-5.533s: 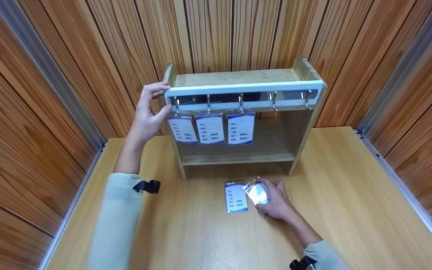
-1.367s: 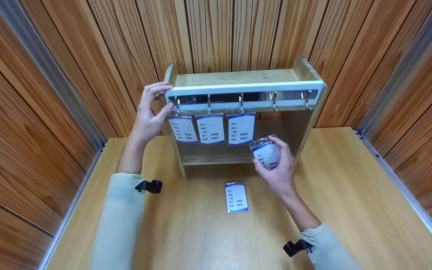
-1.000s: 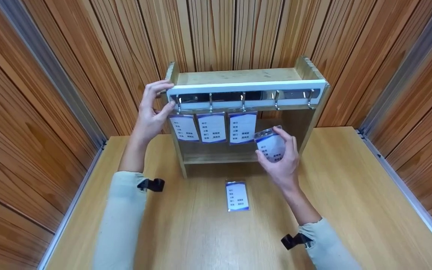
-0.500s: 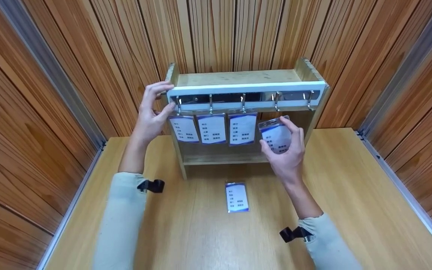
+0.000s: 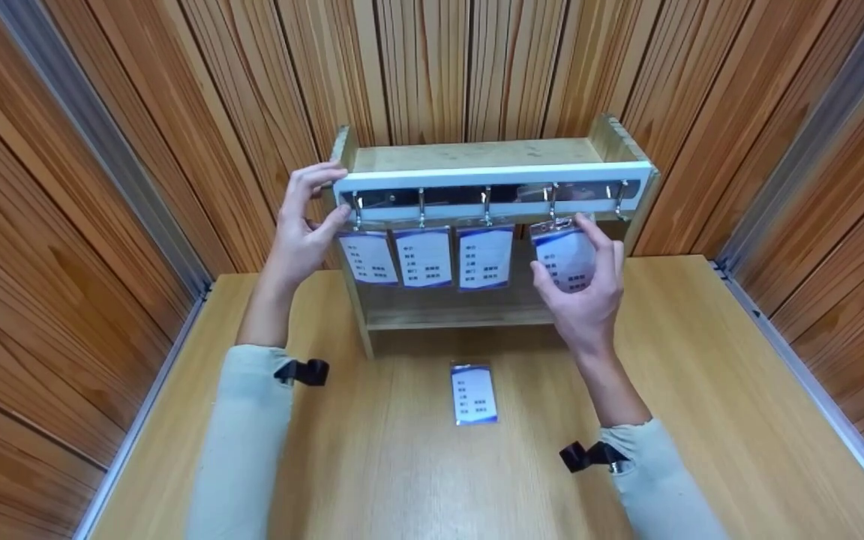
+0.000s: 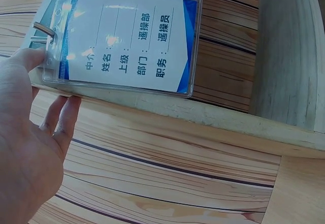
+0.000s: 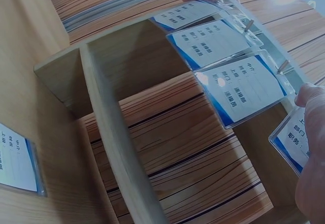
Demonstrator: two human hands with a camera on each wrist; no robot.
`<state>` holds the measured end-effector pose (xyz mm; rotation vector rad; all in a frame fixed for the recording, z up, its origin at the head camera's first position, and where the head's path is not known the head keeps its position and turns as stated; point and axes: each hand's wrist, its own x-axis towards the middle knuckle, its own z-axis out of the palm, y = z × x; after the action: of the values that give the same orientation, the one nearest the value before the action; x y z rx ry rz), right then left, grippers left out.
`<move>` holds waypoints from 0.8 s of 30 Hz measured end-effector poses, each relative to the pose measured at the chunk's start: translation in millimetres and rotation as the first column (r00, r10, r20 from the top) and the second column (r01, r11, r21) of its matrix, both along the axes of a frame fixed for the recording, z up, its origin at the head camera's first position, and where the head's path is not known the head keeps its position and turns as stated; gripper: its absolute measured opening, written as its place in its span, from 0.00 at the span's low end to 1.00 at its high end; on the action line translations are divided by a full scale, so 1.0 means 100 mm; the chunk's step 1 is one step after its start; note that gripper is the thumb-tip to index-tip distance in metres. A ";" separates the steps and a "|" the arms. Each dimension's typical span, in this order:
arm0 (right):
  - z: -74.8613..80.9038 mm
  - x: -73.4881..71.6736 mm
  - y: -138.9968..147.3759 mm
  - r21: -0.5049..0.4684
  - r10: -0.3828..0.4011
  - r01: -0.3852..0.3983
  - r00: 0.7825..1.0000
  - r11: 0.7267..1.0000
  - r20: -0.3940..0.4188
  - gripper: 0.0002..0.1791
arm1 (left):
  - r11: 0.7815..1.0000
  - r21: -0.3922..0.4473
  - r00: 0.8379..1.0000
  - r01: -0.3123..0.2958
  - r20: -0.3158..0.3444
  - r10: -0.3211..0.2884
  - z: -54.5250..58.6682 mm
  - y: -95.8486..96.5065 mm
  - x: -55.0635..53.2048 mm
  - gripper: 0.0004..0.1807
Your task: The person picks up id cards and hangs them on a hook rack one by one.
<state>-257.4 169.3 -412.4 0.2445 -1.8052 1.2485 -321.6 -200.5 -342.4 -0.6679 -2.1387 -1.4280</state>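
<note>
My right hand [image 5: 586, 292] pinches a clear-sleeved ID badge [image 5: 563, 259] by its edges. The badge's slotted top meets the lower tip of the fourth hook [image 5: 552, 202] from the left; whether the hook passes through the slot I cannot tell. My left hand [image 5: 301, 225] grips the left end of the white hook rail [image 5: 492, 174], thumb in front and fingers at the side. Three badges hang from the other hooks: a left badge [image 6: 127, 41], a middle badge [image 5: 423, 257] and a third badge [image 5: 485, 257]. One more badge [image 5: 474, 394] lies flat on the table.
The rail runs along the front of a wooden shelf unit [image 5: 469, 319] on the wooden table [image 5: 372, 465]. Its far-right hook [image 5: 619, 199] bears no badge. Wood-panelled walls [image 5: 432, 67] stand behind and at both sides.
The right hand has picked a badge up from the table and raised it, up and rightward, to the fourth hook. My left hand has stayed on the rail's end.
</note>
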 end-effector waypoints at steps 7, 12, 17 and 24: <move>0.04 -0.01 -0.02 -0.005 -0.014 0.014 1.000 1.000 0.013 0.41 | 1.000 0.005 1.000 -0.001 0.004 0.001 -0.01 0.00 -0.01 0.23; 0.05 -0.05 -0.03 0.005 -0.037 0.037 0.999 0.999 0.010 0.40 | 1.000 0.004 1.000 0.000 0.000 0.000 0.00 0.01 0.00 0.23; 0.05 -0.07 -0.04 0.004 -0.041 0.041 0.999 0.999 -0.002 0.40 | 1.000 0.000 1.000 -0.004 -0.001 0.004 0.00 0.00 0.00 0.23; 0.00 -0.08 -0.05 0.001 -0.033 0.033 0.999 0.999 -0.021 0.39 | 1.000 -0.011 1.000 -0.005 -0.005 0.005 0.00 0.00 0.00 0.24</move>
<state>-265.1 164.7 -411.9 0.2268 -1.7853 1.2172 -321.2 -200.6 -342.2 -0.6692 -2.1445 -1.4109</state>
